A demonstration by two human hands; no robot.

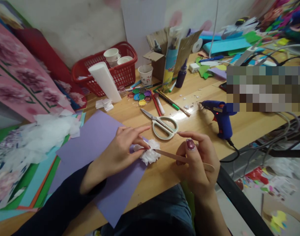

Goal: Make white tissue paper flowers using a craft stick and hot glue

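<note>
My left hand (pixel 122 144) pinches a small white ruffled paper flower (pixel 151 157) between thumb and fingertips, at the right edge of a purple paper sheet (pixel 90 131). In my right hand (pixel 199 160) is a flat, wood-coloured craft stick (pixel 170 155), held between thumb and fingers. The stick's narrow, dark tip touches or nearly touches the flower's middle beside my left fingertips. Just beyond both hands lie light-handled scissors (pixel 164 127), blades pointing to the back left.
A blue glue gun (pixel 220 114) stands to the right, its cord running off the edge. Behind are a paint palette (pixel 140 95), brushes, a purple bottle (pixel 181 75), a paper cup (pixel 145 74) and a red basket (pixel 126 73). White tissue (pixel 46 131) lies on coloured sheets at left.
</note>
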